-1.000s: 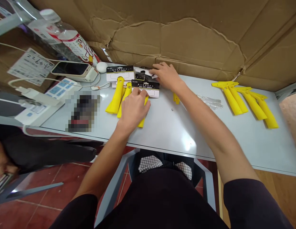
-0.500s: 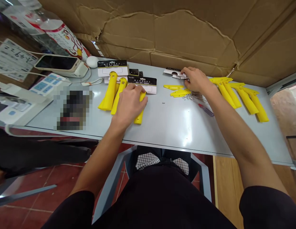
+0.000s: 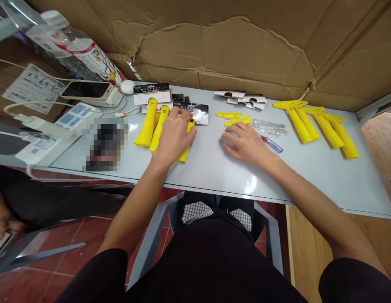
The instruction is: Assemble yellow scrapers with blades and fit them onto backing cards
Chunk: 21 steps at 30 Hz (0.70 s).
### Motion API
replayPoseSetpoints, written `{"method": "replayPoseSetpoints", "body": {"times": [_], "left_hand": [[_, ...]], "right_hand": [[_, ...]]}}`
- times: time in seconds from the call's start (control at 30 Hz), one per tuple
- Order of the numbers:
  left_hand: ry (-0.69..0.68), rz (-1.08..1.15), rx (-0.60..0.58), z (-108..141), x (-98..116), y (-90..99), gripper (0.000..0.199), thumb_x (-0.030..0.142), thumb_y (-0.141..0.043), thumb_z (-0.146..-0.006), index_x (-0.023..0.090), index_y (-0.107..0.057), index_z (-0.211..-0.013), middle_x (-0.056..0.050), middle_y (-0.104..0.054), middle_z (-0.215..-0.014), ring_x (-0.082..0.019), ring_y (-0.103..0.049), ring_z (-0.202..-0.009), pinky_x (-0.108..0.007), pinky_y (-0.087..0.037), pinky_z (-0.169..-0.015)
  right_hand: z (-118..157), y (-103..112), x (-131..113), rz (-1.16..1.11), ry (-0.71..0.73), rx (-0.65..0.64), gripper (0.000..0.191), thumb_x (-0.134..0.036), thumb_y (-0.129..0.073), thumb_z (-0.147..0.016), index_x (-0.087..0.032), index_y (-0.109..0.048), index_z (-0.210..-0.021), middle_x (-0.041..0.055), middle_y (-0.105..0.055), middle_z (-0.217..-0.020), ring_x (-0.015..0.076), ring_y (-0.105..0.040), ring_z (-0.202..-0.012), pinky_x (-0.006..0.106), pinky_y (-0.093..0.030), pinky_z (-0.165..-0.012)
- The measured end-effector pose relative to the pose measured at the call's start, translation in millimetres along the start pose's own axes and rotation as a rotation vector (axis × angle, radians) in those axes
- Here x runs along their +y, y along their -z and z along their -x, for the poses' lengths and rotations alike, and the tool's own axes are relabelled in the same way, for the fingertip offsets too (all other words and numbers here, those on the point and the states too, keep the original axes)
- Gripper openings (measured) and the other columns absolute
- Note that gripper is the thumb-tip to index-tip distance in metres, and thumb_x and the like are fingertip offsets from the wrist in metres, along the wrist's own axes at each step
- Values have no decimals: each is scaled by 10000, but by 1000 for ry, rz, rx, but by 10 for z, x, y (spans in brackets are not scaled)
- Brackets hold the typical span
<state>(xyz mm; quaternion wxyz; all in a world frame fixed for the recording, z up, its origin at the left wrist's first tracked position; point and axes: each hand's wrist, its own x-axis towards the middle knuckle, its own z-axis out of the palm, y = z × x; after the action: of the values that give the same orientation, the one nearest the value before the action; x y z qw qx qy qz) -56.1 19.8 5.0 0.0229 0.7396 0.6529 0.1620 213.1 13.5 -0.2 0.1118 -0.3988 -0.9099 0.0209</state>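
My left hand (image 3: 175, 136) lies over the yellow handles at the left, its fingers curled round the top of the rightmost yellow handle (image 3: 183, 156). Two more yellow handles, one a yellow handle (image 3: 146, 124), lie beside it, and a printed header card (image 3: 200, 113) shows behind my fingers. To the right, my right hand (image 3: 246, 143) hovers low over or rests on the table, fingers apart, with nothing visible in it. Just beyond it are two flat yellow pieces (image 3: 228, 115), metal blades (image 3: 268, 126) and a screwdriver (image 3: 273, 144). My right hand hides the small screws.
Several yellow T-shaped scraper bodies (image 3: 328, 126) lie at the right of the table (image 3: 309, 176). Header cards (image 3: 246, 100) sit at the back by the cardboard (image 3: 230, 50). A power strip (image 3: 66, 126), phone (image 3: 86, 90) and bottles (image 3: 88, 54) crowd the left. Another person's hand (image 3: 6, 221) shows lower left.
My right hand has let go of the header cards at the back and come towards me, left of the screwdriver. My left hand stays on the yellow handle.
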Motion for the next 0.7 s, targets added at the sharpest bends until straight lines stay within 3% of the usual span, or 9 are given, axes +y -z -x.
{"method": "replayPoseSetpoints", "body": {"times": [0.1, 0.37, 0.57, 0.7], "left_hand": [[-25, 19, 38, -1, 3, 1, 383, 265, -523, -1001, 198, -688, -1340, -173, -642, -1405, -355, -670, -1187, -502, -525, -1083], [-9, 89, 162, -183, 65, 109, 343, 263, -494, -1023, 221, -698, -1295, -153, -645, -1410, -318, -658, -1215, -499, -518, -1099], [-9, 14, 53, -331, -4, -79, 395, 225, -464, -997, 206, -713, -1302, -180, -604, -1492, -368, -628, -1296, -526, -486, -1128], [29, 12, 26, -287, 24, -85, 429, 258, -489, -996, 224, -690, -1374, -191, -543, -1563, -390, -624, -1290, -536, -481, -1116]], "right_hand": [[54, -134, -190, 12, 75, -20, 369, -327, -470, -1102, -224, -674, -1392, 115, -656, -1488, 336, -511, -1349, 486, -396, -1053], [21, -204, -253, 44, 72, -38, 366, -345, -400, -1132, -242, -701, -1313, 84, -693, -1467, 337, -525, -1339, 502, -385, -1010], [43, -217, -281, 72, 76, -35, 363, -328, -398, -1137, -225, -696, -1317, 95, -695, -1465, 343, -538, -1331, 508, -395, -1017], [37, -213, -291, 98, 73, -37, 365, -328, -393, -1143, -220, -694, -1318, 92, -696, -1458, 339, -543, -1323, 496, -396, -1020]]}}
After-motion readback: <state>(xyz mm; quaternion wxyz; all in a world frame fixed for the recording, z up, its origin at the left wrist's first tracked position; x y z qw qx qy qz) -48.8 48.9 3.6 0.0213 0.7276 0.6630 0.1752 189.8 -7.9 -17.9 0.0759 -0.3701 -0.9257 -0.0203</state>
